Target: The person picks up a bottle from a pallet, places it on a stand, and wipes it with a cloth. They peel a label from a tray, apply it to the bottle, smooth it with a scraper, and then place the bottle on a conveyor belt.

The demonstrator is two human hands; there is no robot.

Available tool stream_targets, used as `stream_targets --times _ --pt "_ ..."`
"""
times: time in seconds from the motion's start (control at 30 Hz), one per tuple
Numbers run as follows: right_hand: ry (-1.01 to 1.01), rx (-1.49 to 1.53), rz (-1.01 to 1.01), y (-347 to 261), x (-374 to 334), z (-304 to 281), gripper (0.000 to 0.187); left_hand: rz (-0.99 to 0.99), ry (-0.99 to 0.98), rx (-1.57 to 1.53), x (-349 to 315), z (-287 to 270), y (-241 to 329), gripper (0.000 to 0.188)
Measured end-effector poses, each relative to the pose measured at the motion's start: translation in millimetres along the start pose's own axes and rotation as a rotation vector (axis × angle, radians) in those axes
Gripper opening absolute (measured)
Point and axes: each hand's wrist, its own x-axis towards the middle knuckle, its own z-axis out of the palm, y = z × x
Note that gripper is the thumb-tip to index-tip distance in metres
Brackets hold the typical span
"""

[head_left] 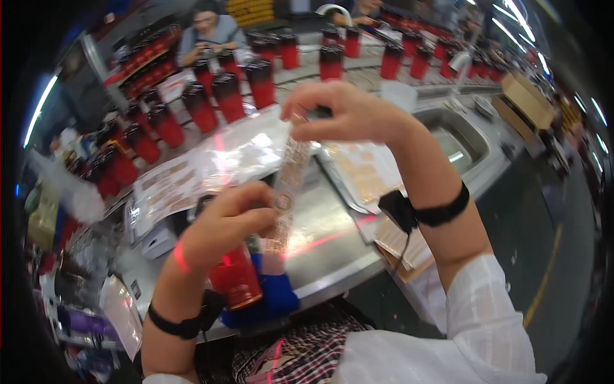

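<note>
A long, see-through strip of printed film hangs slanting between my two hands above a metal worktop. High up, my right hand pinches the strip's upper end between thumb and fingers. My left hand is closed at the strip's left edge, lower down, with finger and thumb together. Below that hand a glossy red tumbler lies tilted on a blue support; its upper part is mostly hidden by my hand.
Several red-and-black tumblers stand along a curved line beyond the worktop. Printed sheets lie at left, and a tray of brownish sheets at right. A sink and a cardboard box are farther right. A person sits opposite.
</note>
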Motion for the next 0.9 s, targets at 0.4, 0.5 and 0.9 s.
stream_targets --times 0.4,0.5,0.9 --pt "0.532 -0.168 0.775 157.0 -200.2 -162.1 0.026 0.121 0.57 0.308 -80.3 -40.6 -23.6 0.008" --pt "0.508 -0.336 0.986 228.4 -284.3 -176.1 0.03 0.034 0.697 0.123 -107.8 -61.1 -50.6 0.008" --pt "-0.527 -0.876 1.474 340.1 -333.3 -126.7 0.03 -0.15 0.984 0.275 -158.9 -51.5 -87.0 0.017"
